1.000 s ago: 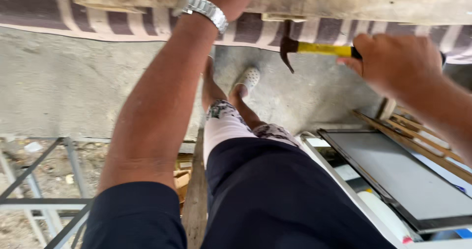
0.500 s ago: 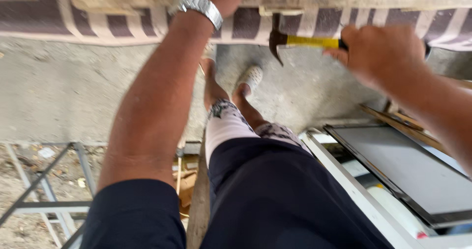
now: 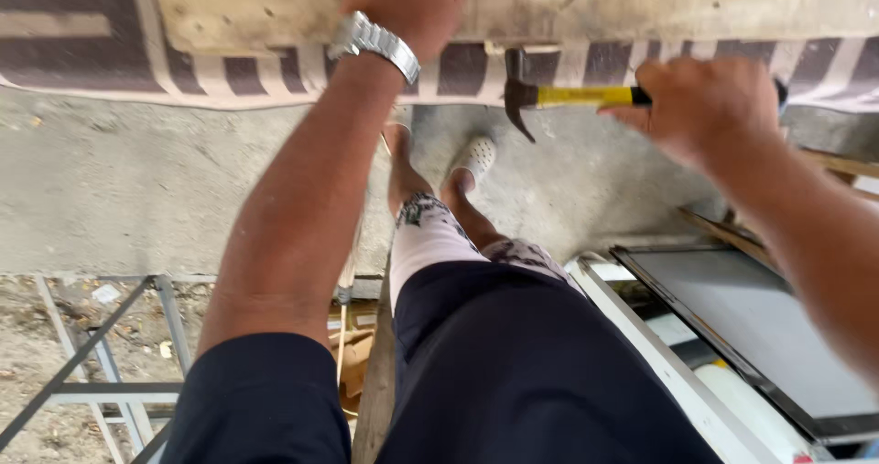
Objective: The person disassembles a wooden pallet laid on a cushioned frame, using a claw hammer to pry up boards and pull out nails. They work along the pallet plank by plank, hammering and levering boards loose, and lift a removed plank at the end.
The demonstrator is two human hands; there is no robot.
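My right hand (image 3: 710,107) grips the yellow handle of a claw hammer (image 3: 549,98). Its dark head sits against the lower edge of a wooden board (image 3: 641,6) at the top of the view. My left hand (image 3: 407,1) presses on that board with the fingers curled, and a silver wristwatch (image 3: 374,44) shows on its wrist. A striped brown and cream fabric (image 3: 110,56) runs along under the board. Whatever sits under my left palm is hidden.
Below are my legs in dark shorts and white shoes (image 3: 476,157) on a concrete floor (image 3: 137,189). A metal frame (image 3: 101,372) lies at lower left. A framed grey panel (image 3: 760,322) and wooden strips (image 3: 732,235) lie at right.
The view has tilted up, so more of the board and my left hand show. The hammer head has moved left and up to the board's edge.
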